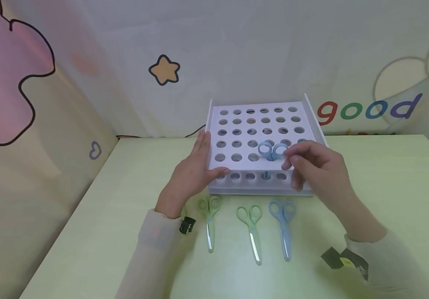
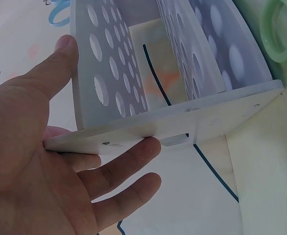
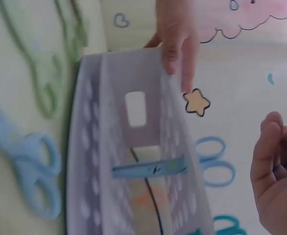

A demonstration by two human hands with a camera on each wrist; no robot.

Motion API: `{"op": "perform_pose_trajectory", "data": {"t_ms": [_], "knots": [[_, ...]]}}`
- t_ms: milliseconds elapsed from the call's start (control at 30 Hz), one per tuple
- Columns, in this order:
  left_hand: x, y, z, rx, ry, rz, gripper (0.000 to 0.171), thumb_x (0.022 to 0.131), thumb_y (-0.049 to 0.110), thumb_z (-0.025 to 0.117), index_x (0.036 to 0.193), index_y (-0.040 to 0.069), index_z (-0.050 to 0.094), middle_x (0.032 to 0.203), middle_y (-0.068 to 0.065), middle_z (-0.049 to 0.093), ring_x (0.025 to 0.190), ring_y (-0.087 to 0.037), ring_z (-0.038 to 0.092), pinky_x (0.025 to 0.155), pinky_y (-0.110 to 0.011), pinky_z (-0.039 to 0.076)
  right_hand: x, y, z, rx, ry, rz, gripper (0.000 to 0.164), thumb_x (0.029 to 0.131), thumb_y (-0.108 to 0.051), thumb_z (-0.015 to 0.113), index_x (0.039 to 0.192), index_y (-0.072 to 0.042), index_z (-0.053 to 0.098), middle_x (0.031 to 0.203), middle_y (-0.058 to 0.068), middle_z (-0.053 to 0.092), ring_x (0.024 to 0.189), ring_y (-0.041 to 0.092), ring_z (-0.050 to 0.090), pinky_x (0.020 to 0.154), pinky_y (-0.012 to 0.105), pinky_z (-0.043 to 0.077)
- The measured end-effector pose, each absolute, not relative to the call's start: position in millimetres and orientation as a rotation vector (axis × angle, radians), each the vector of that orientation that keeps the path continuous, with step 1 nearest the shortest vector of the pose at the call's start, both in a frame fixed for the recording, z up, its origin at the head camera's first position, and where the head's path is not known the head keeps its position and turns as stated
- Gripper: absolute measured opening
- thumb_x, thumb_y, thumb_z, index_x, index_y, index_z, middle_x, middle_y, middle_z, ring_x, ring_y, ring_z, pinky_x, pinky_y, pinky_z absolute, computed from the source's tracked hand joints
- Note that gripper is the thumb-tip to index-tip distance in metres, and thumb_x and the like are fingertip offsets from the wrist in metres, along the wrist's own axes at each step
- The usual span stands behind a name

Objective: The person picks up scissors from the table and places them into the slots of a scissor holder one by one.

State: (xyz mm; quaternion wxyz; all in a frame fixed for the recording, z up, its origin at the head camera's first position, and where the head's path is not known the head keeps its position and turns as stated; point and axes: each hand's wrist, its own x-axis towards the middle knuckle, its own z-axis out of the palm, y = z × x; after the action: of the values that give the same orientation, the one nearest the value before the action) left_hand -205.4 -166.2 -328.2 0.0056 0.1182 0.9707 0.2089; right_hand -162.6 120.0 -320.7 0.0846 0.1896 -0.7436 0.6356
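A white rack (image 1: 244, 182) with two boards of round holes stands on the table. My left hand (image 1: 189, 174) holds its left end, thumb over the front edge and fingers along the side panel (image 2: 133, 127). Blue scissors (image 1: 271, 155) stand in a front-row hole, handles up; their blades (image 3: 148, 168) pass down between the boards. My right hand (image 1: 320, 174) is just right of these handles, fingers loosely bent and nothing visible between them. Teal scissors handles (image 3: 227, 227) show on the rack in the right wrist view; my right hand covers that spot in the head view.
In front of the rack lie green scissors (image 1: 209, 220), a second green pair (image 1: 252, 232) and blue scissors (image 1: 284, 228), handles toward the rack. Part of another green handle (image 1: 183, 212) shows beside my left wrist. A printed cloth (image 1: 236, 50) hangs behind the table.
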Motion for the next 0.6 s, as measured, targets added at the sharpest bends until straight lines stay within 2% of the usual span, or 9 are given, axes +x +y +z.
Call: {"op": "perform_pose_trajectory", "data": {"t_ms": [200,433,567,600], "knots": [[-205,-164,-327,0.347,3.032,0.646,0.111,0.091,0.053,0.071,0.163,0.01,-0.002,0.169,-0.005,-0.008,0.101,-0.025,0.057,0.069,-0.033,0.047,-159,143,-347,0.587,-2.692,1.719,0.017,0.102,-0.005,0.056,0.117,0.0,0.063,0.085,0.016,0.062,0.058,0.025,0.057,0.055,0.03,0.049],[-205,-164,-327,0.318,3.023,0.668,0.111,0.091,0.05,0.072,0.163,0.011,-0.003,0.169,-0.003,-0.009,0.116,-0.028,0.054,0.079,-0.037,0.049,-165,156,-373,0.634,-3.067,1.427,0.033,0.098,-0.006,0.06,0.13,-0.001,0.062,0.082,0.009,0.059,0.055,0.019,0.052,0.054,0.031,0.045],[-206,-164,-328,0.32,3.016,0.69,0.111,0.091,0.05,0.073,0.163,0.012,-0.003,0.169,-0.002,-0.009,0.118,-0.028,0.053,0.081,-0.038,0.049,-168,160,-382,0.724,-3.16,1.266,0.04,0.096,-0.004,0.061,0.136,0.0,0.059,0.082,0.006,0.058,0.055,0.017,0.054,0.056,0.034,0.047],[-206,-163,-328,0.323,3.015,0.697,0.111,0.091,0.049,0.073,0.163,0.012,-0.003,0.169,-0.002,-0.009,0.118,-0.028,0.053,0.08,-0.038,0.049,-168,161,-385,0.749,-3.178,1.218,0.041,0.096,-0.003,0.061,0.137,-0.001,0.059,0.086,0.006,0.059,0.06,0.017,0.055,0.059,0.034,0.047]]}}
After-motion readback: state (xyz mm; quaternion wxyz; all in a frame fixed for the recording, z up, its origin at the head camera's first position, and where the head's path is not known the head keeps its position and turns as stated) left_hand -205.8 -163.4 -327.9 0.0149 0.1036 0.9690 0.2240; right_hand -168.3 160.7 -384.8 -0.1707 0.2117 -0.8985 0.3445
